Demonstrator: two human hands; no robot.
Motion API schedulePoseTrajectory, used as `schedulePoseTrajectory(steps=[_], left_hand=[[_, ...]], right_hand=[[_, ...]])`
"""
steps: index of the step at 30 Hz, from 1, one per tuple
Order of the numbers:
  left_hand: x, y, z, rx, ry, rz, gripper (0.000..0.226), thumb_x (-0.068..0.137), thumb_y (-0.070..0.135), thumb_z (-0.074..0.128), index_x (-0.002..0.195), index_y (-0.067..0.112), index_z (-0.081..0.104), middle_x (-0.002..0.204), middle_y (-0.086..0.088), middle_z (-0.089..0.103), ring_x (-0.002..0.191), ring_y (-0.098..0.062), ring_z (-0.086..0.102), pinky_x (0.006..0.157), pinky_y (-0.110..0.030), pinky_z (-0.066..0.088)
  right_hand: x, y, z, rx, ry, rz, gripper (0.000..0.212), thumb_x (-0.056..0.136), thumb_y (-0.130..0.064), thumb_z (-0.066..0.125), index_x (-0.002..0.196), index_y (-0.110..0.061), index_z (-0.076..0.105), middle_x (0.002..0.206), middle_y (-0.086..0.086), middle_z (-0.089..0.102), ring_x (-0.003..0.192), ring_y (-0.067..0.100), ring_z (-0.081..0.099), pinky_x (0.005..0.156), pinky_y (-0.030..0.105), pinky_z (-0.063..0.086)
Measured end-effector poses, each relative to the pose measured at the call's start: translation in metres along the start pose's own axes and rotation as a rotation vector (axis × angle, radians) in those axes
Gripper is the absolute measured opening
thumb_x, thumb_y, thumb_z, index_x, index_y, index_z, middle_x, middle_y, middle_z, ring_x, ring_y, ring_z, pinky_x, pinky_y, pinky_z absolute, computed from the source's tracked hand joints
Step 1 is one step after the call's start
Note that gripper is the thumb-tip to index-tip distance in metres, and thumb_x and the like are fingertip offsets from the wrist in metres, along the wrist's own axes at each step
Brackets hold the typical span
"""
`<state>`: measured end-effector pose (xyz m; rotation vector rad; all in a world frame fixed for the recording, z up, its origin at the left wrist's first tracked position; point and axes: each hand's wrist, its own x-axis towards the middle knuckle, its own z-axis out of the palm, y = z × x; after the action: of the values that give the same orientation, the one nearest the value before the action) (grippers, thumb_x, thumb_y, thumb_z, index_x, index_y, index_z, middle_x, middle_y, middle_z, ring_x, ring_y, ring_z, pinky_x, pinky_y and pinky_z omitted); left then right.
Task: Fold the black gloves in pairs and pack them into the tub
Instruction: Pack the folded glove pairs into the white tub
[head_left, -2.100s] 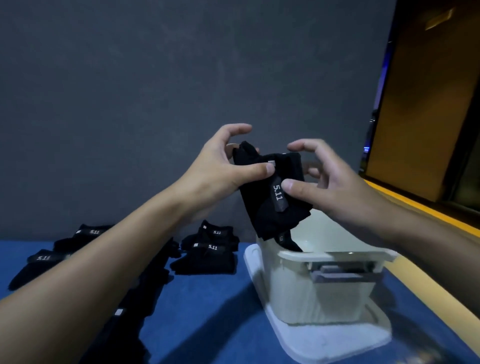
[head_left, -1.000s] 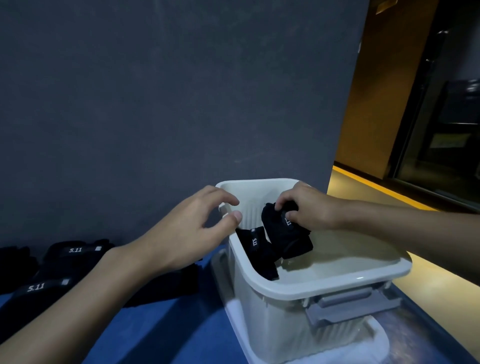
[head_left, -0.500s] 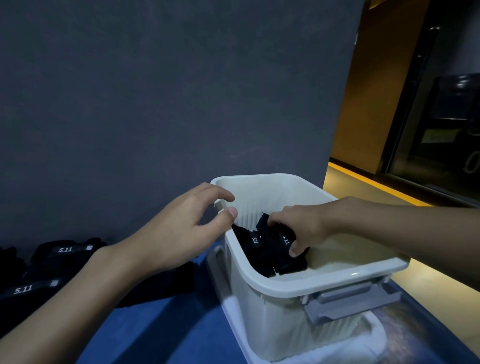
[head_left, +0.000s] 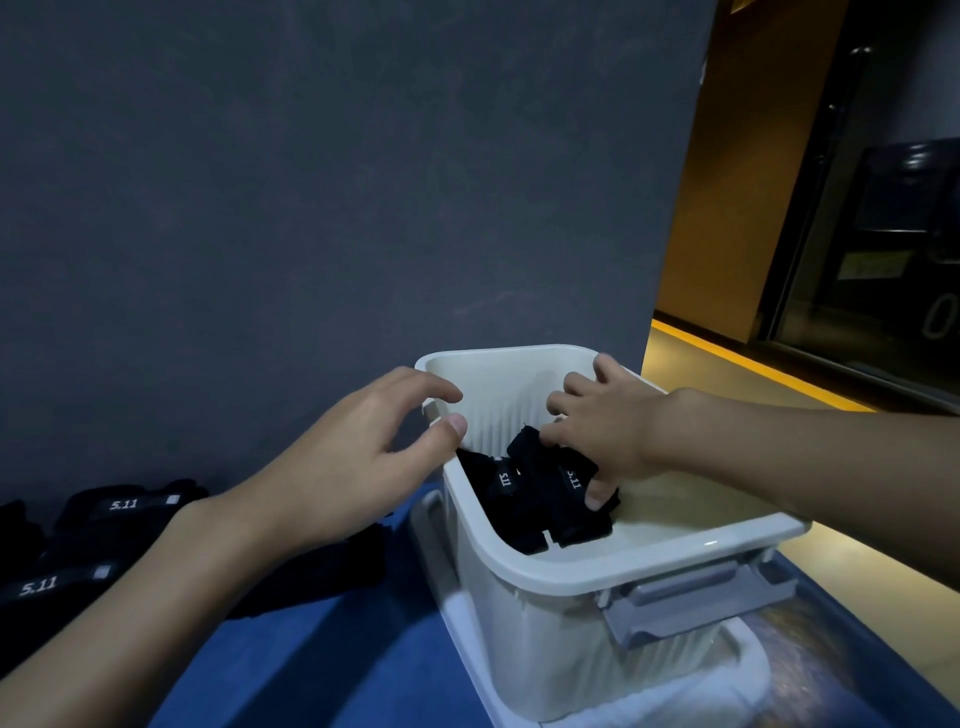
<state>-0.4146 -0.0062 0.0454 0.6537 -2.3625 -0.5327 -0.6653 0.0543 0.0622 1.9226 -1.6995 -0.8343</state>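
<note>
Labels "5.11" in white read upside down on folded gloves (head_left: 540, 493) inside tub (head_left: 597, 571), and upright on loose gloves (head_left: 119, 514) left on blue surface (head_left: 337, 649). Bundle lies against tub's left wall, long axis from far wall to near rim. Right hand (head_left: 608, 431) rests spread on it, thumb pressing. Left hand (head_left: 353, 467) hovers at tub's left corner, fingers loose, holding nothing. Grey latch (head_left: 696, 597) faces camera.

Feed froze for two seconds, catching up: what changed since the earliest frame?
The folded pair went from mid-air, between both hands, down into the tub. The left hand let go; the right hand rests on it, fingers spread. Gloves on the table stayed.
</note>
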Motion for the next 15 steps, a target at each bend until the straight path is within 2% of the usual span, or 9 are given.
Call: schedulePoseTrajectory(steps=[4, 10, 15], left_hand=[[0.000, 0.000, 0.000, -0.002, 0.003, -0.005, 0.059, 0.077, 0.072, 0.035, 0.121, 0.040, 0.058, 0.117, 0.030, 0.055, 0.113, 0.020, 0.043, 0.087, -0.003, 0.034], [0.000, 0.001, 0.000, -0.011, -0.011, -0.017, 0.049, 0.084, 0.068, 0.040, 0.120, 0.040, 0.058, 0.120, 0.029, 0.055, 0.114, 0.011, 0.048, 0.091, -0.013, 0.038], [-0.004, 0.005, -0.002, -0.045, 0.007, -0.025, 0.027, 0.098, 0.050, 0.047, 0.119, 0.038, 0.060, 0.119, 0.026, 0.056, 0.111, 0.003, 0.056, 0.097, -0.021, 0.042]], right_hand=[[-0.001, 0.001, -0.001, 0.015, 0.003, 0.004, 0.074, 0.074, -0.073, 0.061, 0.134, -0.034, 0.045, 0.126, 0.000, 0.047, 0.120, 0.024, 0.035, 0.093, 0.045, 0.023], [-0.009, 0.008, -0.010, 0.087, 0.032, 0.024, 0.067, 0.077, -0.069, 0.062, 0.135, -0.038, 0.046, 0.122, -0.004, 0.049, 0.118, 0.020, 0.035, 0.089, 0.041, 0.020], [-0.023, 0.015, -0.025, 0.222, 0.092, 0.070, 0.070, 0.081, -0.066, 0.061, 0.140, -0.034, 0.041, 0.131, -0.004, 0.048, 0.123, 0.019, 0.035, 0.087, 0.040, 0.019]])
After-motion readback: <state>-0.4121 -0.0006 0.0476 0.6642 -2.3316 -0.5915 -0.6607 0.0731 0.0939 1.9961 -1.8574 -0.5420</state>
